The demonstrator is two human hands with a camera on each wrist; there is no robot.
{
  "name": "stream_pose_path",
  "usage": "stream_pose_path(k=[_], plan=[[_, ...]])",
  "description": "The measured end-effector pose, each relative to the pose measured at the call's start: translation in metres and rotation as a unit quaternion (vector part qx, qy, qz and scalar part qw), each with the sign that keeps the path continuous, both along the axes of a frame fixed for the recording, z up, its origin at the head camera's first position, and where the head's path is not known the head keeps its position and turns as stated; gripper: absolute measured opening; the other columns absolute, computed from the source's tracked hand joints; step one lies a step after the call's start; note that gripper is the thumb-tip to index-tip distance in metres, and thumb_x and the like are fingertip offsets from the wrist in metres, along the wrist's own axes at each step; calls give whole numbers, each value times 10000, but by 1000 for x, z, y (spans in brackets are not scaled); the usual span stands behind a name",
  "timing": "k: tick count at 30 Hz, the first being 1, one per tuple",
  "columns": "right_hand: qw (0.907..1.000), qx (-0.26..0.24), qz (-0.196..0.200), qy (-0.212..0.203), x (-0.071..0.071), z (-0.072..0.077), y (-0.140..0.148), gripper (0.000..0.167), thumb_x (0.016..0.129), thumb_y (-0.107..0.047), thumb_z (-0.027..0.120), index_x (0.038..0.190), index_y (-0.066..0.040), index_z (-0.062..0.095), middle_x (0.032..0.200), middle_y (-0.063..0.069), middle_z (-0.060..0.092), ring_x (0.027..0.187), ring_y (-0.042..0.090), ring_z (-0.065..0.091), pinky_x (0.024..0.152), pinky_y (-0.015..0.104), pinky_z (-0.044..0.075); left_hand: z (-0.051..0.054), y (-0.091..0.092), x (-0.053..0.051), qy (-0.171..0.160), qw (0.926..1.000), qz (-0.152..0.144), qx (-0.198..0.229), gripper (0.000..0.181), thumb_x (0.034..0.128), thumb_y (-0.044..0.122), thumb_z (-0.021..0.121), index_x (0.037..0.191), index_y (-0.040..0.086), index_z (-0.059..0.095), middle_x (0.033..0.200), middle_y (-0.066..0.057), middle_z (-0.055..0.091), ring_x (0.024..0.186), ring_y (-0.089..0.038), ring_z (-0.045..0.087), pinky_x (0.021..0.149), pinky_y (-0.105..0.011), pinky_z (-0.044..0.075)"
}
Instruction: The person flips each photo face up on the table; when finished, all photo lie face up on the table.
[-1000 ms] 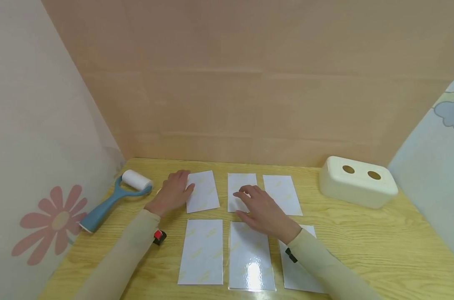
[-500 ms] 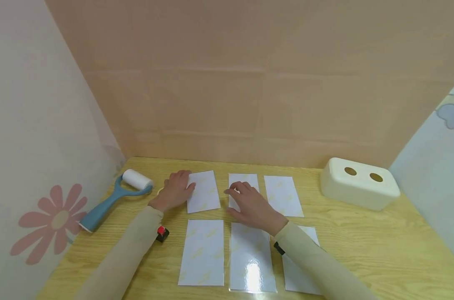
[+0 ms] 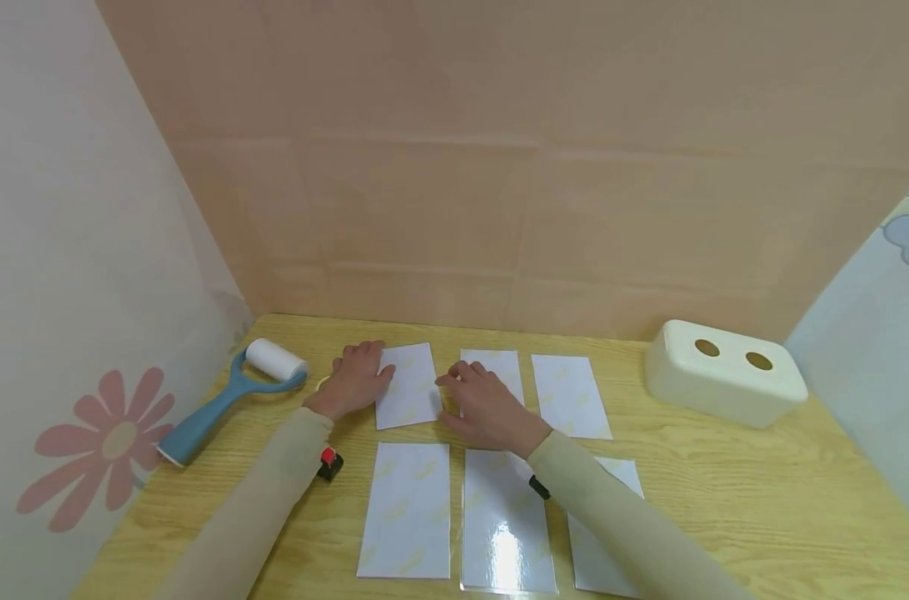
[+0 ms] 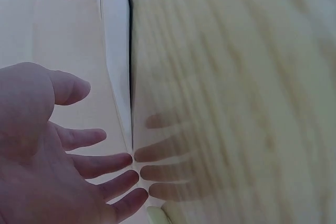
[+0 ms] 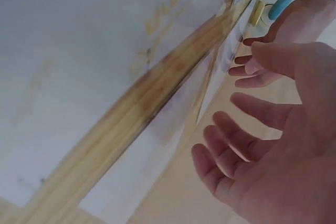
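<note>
Several white cards lie on the wooden table in two rows. My left hand (image 3: 355, 379) is at the left edge of the back-left card (image 3: 409, 386); in the left wrist view its fingers (image 4: 107, 166) are spread, with fingertips at the table surface and nothing held. My right hand (image 3: 484, 406) is over the left part of the back-middle card (image 3: 502, 367), its fingers reaching toward the back-left card's right edge. In the right wrist view the fingers of that hand (image 5: 278, 150) are relaxed and slightly bent, holding nothing. Whether they touch a card I cannot tell.
A blue-handled roller (image 3: 217, 408) lies at the left. At the back right stands a cream box (image 3: 724, 375) with two round holes. The back-right card (image 3: 570, 396) and the front cards (image 3: 405, 508) lie flat. Behind the table rises a brown-covered wall (image 3: 424, 208).
My right hand has moved left across the back-middle card toward the back-left one. My left hand has stayed nearly in place at the card's left edge, while the view has shifted slightly.
</note>
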State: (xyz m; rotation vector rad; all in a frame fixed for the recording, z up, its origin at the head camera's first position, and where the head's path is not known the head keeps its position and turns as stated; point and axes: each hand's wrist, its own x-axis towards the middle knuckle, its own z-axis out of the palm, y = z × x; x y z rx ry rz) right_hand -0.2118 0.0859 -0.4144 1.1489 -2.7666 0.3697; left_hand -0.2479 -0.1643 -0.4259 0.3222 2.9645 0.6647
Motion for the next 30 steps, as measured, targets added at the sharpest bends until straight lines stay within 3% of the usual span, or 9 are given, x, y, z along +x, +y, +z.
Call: stream_pose_path(k=[7, 12, 23, 30], plan=[[9969, 552, -485, -280, -3, -3, -7, 394, 957, -281, 656, 1288, -69, 668, 1130, 104, 578, 967, 282, 503, 796, 411, 467, -1, 1, -1, -105, 9999, 28, -81, 593, 1058, 310, 462, 1510, -59, 358, 1481, -295, 423, 1362, -518, 324, 1086, -677, 239], [9946, 618, -613, -569, -4, -3, -10, 369, 945, -258, 669, 1267, -78, 682, 1112, 102, 562, 974, 285, 477, 827, 428, 442, -3, 3, -1, -132, 9999, 12, -62, 599, 1060, 313, 460, 1516, -58, 346, 1497, -290, 409, 1370, -519, 311, 1093, -686, 221], [9930, 670, -669, -711, -3, -7, -10, 366, 961, -272, 663, 1286, -105, 683, 1121, 86, 543, 983, 270, 447, 813, 393, 389, -2, 3, -1, -20, 9999, 48, 111, 583, 1054, 314, 473, 1500, -48, 373, 1470, -285, 440, 1354, -518, 343, 1081, -690, 246], [9941, 633, -624, -620, -2, -5, -9, 374, 958, -270, 678, 1287, -90, 680, 1122, 98, 542, 973, 285, 451, 782, 392, 383, 4, 4, -2, 18, 9997, 157, 203, 581, 1055, 293, 489, 1500, -59, 367, 1453, -290, 448, 1332, -502, 385, 1075, -678, 278]])
